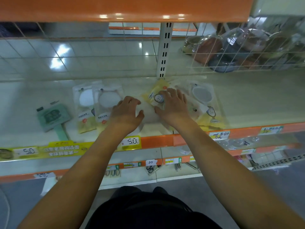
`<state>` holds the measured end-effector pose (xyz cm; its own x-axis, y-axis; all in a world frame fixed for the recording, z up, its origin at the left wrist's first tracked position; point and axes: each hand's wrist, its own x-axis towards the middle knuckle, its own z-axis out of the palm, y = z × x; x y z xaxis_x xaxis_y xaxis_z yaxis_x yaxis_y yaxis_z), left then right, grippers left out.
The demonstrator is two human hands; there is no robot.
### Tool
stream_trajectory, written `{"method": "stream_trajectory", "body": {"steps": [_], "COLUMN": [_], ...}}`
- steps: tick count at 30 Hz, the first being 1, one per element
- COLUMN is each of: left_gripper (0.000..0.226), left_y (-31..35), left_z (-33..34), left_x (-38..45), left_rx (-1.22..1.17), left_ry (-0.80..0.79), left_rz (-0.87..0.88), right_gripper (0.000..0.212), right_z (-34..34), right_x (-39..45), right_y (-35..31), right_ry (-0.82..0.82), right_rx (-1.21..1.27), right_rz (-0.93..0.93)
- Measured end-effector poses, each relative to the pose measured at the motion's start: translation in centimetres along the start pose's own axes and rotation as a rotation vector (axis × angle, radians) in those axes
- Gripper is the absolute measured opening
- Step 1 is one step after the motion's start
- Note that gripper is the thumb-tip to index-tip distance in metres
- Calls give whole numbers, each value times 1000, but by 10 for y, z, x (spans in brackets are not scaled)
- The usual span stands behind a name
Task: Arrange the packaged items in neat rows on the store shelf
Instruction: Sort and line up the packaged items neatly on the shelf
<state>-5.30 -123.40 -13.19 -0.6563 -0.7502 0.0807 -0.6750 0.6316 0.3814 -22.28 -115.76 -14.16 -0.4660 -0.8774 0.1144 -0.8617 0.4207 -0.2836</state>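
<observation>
Yellow packet (158, 96) flat mid-shelf (247, 100), tilted, on a loose pile of like packets (206, 106). Right hand (173, 104) spread flat on it, fingers straight; left hand (127, 111) just beside, fingers loosely curled, gripping nothing. Two overlapping packets (99, 106) left, green paddle (52, 118) beyond.

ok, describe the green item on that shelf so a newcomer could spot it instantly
Start at the cream shelf with the orange front edge. Go to its left end, left of the two clear-and-yellow packets. The green paddle-shaped item lies there alone, the only green, handled thing on the shelf.
</observation>
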Motion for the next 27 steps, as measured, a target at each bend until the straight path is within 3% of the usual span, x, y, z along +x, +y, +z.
{"method": "stream_trajectory", "body": {"steps": [11,14,27], "left_gripper": [48,40,35], "left_y": [-56,-79,-175], "left_z": [-32,-42,-75], "left_x": [-49,-62,-91], "left_rx": [27,47,30], "left_ry": [123,152,119], "left_rz": [-134,-165,-121], "right_gripper": [58,57,55], "right_z": [26,30,57], "right_x": [4,1,-16], "right_y": [-77,-104,-208], "right_ry": [-104,-125,-125], "right_rx": [105,118,116], "right_rz": [-142,-165,-111]}}
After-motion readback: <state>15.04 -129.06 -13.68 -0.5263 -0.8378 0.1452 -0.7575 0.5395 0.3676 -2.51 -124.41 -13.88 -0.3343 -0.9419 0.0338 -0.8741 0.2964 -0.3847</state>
